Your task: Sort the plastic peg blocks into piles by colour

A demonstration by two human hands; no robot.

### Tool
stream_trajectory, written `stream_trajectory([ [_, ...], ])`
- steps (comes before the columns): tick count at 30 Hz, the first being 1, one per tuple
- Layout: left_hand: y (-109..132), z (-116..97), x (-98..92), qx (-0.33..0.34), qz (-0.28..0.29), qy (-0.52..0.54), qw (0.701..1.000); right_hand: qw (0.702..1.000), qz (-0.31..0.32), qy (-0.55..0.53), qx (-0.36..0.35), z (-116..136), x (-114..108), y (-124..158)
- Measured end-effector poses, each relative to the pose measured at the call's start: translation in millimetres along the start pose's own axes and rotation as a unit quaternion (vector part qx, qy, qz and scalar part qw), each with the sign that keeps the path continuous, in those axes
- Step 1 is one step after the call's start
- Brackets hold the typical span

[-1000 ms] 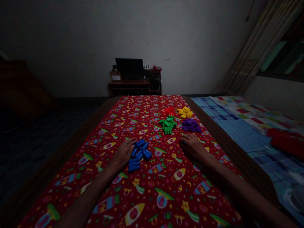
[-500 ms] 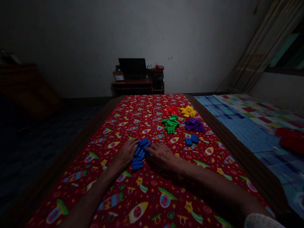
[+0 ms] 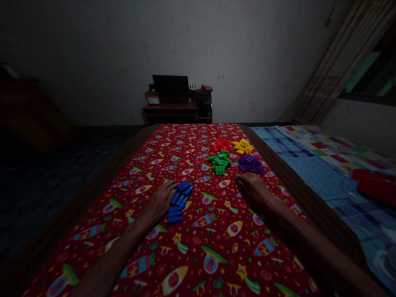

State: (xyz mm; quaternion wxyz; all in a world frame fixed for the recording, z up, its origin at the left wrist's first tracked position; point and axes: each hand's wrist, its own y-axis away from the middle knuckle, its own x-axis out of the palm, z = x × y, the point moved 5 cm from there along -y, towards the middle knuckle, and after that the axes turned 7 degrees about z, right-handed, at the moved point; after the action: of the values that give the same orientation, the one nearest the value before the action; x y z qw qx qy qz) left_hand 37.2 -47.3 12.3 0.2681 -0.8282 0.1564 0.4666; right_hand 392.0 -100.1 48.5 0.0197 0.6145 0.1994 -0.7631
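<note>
My left hand lies flat on the red patterned cloth, fingers stretched out against the left side of a pile of blue pieces. My right hand rests palm down further right, covering a small group of blue pieces whose edge just shows at its fingertips. Whether it grips any of them is hidden. Beyond it lie piles of purple pieces, green pieces, red pieces and yellow pieces.
The cloth covers a long table with a wooden edge. A checked blue mattress with a red object lies to the right. A desk with a dark screen stands against the far wall.
My right hand went from the right side to the blue pile beside my left hand, then back right onto the small blue group. The main blue pile looks smaller. My left hand stayed.
</note>
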Motion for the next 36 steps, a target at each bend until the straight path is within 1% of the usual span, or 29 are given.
stream_trajectory([
  [3,1,-3,-1.9,-0.005,0.009,0.003,1.000,0.998,-0.033,-0.027,-0.037,12,-3,-9],
  [4,1,-4,-2.6,-0.007,0.011,0.004,1.000,0.998,-0.038,-0.030,-0.051,21,-3,-14],
  [6,1,-6,-3.9,-0.009,0.010,0.006,1.000,0.996,-0.017,-0.031,-0.085,46,3,-27],
  [8,0,-7,-4.7,-0.011,0.009,0.008,1.000,0.991,0.021,-0.033,-0.129,79,17,-41],
  [9,0,-7,-4.8,-0.011,0.011,0.010,1.000,0.987,0.030,-0.038,-0.152,97,26,-47],
  [12,-1,-7,-4.1,-0.005,0.012,0.013,1.000,0.979,0.008,-0.063,-0.195,141,52,-61],
  [14,-1,-6,-3.0,0.000,0.007,0.014,1.000,0.976,0.004,-0.073,-0.206,156,66,-66],
  [15,-1,-6,-2.4,0.001,0.005,0.013,1.000,0.976,0.010,-0.075,-0.205,159,71,-68],
  [17,-1,-4,-1.1,0.004,0.004,0.009,1.000,0.976,0.023,-0.086,-0.199,154,71,-68],
  [18,-1,-4,-1.0,0.004,0.000,0.006,1.000,0.974,0.028,-0.101,-0.200,149,67,-66],
  [20,-1,-4,-1.3,0.007,-0.002,0.003,1.000,0.968,0.024,-0.146,-0.204,133,50,-59],
  [22,0,-4,-1.7,0.010,0.000,0.003,1.000,0.961,0.007,-0.194,-0.198,113,27,-48],
  [24,0,-3,-1.4,0.011,0.004,0.005,1.000,0.959,-0.010,-0.220,-0.177,90,7,-37],
  [27,0,-1,-0.6,0.012,0.001,0.008,1.000,0.968,-0.030,-0.211,-0.133,54,-10,-25],
  [29,0,-1,-0.4,0.010,-0.002,0.007,1.000,0.975,-0.044,-0.189,-0.110,34,-13,-19],
  [31,-1,-1,-1.3,0.003,-0.003,0.005,1.000,0.978,-0.035,-0.171,-0.112,21,-12,-13],
  [34,-1,-5,-3.8,0.003,0.001,0.002,1.000,0.981,-0.004,-0.138,-0.134,14,-9,-4],
  [36,-1,-7,-5.1,0.007,0.003,-0.001,1.000,0.983,-0.005,-0.123,-0.133,15,-12,-1],
])
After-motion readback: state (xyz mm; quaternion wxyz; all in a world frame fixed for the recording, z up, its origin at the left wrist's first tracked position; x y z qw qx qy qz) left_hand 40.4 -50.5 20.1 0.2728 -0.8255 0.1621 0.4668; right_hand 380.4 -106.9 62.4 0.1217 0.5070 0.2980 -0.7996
